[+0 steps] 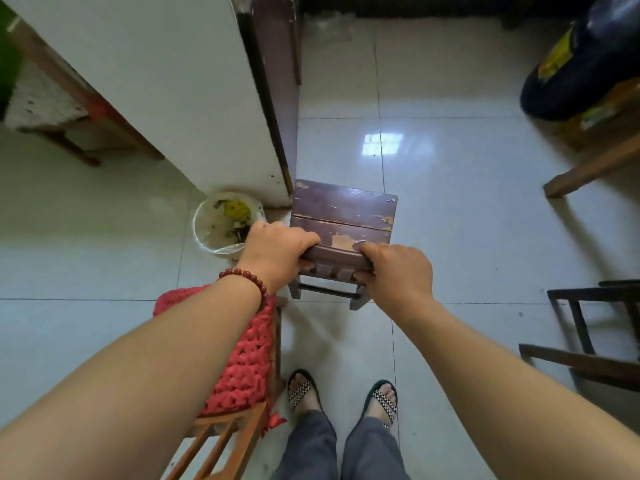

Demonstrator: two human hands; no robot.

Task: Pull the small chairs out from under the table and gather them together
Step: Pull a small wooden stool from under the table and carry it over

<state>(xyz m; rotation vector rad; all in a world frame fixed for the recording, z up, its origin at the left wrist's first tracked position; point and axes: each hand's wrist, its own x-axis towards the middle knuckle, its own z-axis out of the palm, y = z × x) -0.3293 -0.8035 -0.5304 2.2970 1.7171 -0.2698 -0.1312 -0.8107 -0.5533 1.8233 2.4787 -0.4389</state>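
A small dark brown wooden chair (343, 209) with worn, chipped paint stands on the tiled floor just ahead of my feet, beside a wall corner. My left hand (277, 251) and my right hand (398, 271) both grip the top rail of its backrest. A second small chair (239, 358), light orange wood with a red knitted cushion, stands to my left under my left forearm, close to the dark chair.
A white bucket (207, 233) lined with plastic and holding rubbish sits at the wall corner (242, 133). Dark wooden furniture legs (581, 327) stand at the right, a brown leg (588, 171) and a dark bag (588, 64) farther back. Wooden furniture (69, 133) is at far left.
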